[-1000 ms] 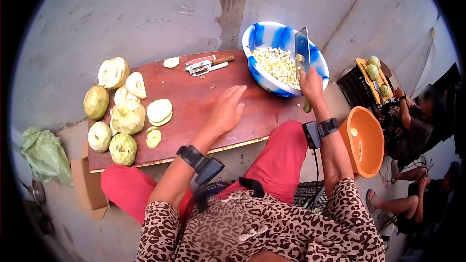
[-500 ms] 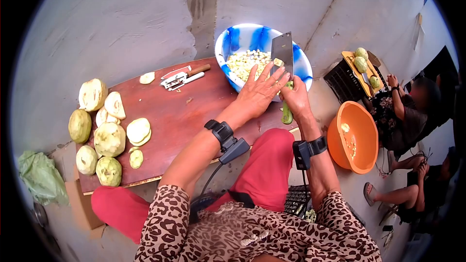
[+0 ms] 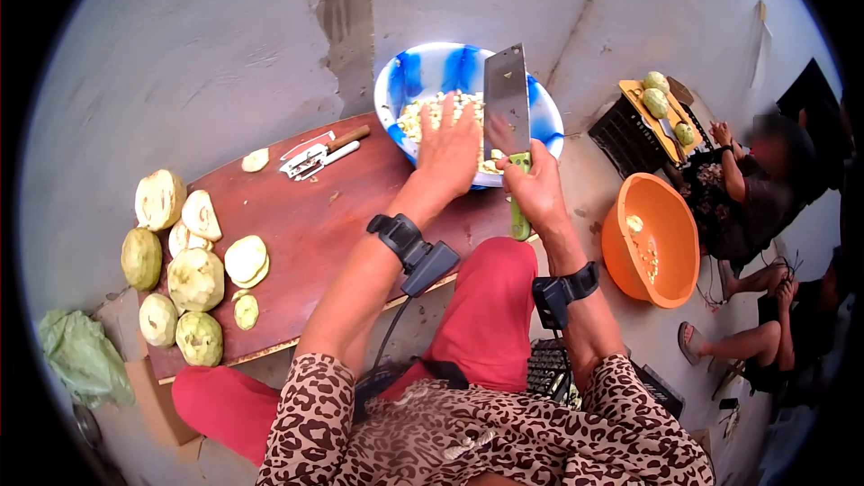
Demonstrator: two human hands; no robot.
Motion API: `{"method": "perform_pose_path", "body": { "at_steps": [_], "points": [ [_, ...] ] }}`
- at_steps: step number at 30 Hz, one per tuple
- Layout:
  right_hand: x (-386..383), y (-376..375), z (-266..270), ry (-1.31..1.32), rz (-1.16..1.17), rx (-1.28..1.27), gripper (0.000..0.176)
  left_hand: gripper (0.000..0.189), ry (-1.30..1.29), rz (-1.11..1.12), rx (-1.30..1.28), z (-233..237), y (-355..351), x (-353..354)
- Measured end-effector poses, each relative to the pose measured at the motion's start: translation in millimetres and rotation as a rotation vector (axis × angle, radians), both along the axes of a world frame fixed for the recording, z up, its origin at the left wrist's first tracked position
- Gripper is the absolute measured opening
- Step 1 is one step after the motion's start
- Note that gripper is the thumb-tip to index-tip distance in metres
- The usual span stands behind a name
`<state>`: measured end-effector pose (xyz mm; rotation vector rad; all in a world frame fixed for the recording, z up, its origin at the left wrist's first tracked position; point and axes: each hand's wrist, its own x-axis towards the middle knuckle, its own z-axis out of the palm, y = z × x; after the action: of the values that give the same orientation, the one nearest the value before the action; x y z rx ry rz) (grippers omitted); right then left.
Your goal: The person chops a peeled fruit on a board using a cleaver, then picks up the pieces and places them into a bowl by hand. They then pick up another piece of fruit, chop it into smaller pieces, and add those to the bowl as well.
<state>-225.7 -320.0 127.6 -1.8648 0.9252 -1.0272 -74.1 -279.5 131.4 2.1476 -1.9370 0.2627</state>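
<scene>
Head view, from the left: pale green fruits (image 3: 195, 279) cluster at the far left of the red table (image 3: 306, 234), beside 2 stacked slices (image 3: 247, 260). Peelers (image 3: 315, 157) lie near the wall side, well apart from the hands. The left hand (image 3: 447, 148) is open, fingers spread and gripping nothing visible, over the near side of the blue-and-white bowl (image 3: 409, 79); whether it touches the diced pieces (image 3: 461, 104) inside, I cannot tell. The cleaver (image 3: 507, 94) stands upright over the bowl, just beside those fingers, and the right hand (image 3: 537, 187) is closed around its green handle. Good handling here probably means a firm right grip, a steady blade, and left fingertips clear of the cutting edge. The orange tub (image 3: 621, 247) sits farther right, apart from both hands
</scene>
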Motion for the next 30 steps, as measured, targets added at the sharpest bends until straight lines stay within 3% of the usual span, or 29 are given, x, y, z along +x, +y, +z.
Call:
{"method": "perform_pose_path", "body": {
  "at_steps": [3, 7, 10, 11, 14, 17, 22, 23, 30],
  "points": [
    [1.6, -6.8, -2.7, -0.031, -0.053, -0.036, 0.017, 0.070, 0.117, 0.004, -0.200, -14.8, 3.5, 0.7],
    [6.0, -15.4, -4.3, -0.028, -0.108, 0.039, 0.034, 0.082, 0.105, -0.296, -0.297, -20.4, 17.4, -11.6],
    [6.4, -10.5, -3.5, -0.029, -0.123, 0.019, 0.033, 0.072, 0.097, -0.189, -0.204, -20.3, 20.2, -9.1],
    [6.6, -9.0, -4.5, -0.027, -0.132, -0.002, 0.032, 0.059, 0.037, -0.074, -0.062, -17.6, 18.9, -6.9],
    [9.5, -1.9, -2.0, -0.070, -0.142, -0.028, 0.030, 0.048, 0.089, 0.052, -0.142, -24.8, 14.8, -2.3],
    [17.7, 1.4, -8.6, -0.090, -0.140, -0.053, 0.029, 0.043, 0.152, 0.022, -0.273, -21.6, 25.7, 2.3],
    [31.2, 32.8, -10.3, -0.165, 0.050, 0.024, 0.026, 0.022, 0.303, -0.073, -0.534, -44.9, 61.2, 20.2],
    [33.2, 42.3, -12.0, -0.220, 0.122, 0.133, 0.024, 0.014, 0.326, -0.072, -0.570, -47.9, 72.8, 22.8],
    [55.3, 102.5, -60.6, -0.212, 0.534, 0.469, 0.021, 0.016, 0.392, -0.107, -0.203, -76.3, 180.2, 51.7]
  ]
}}
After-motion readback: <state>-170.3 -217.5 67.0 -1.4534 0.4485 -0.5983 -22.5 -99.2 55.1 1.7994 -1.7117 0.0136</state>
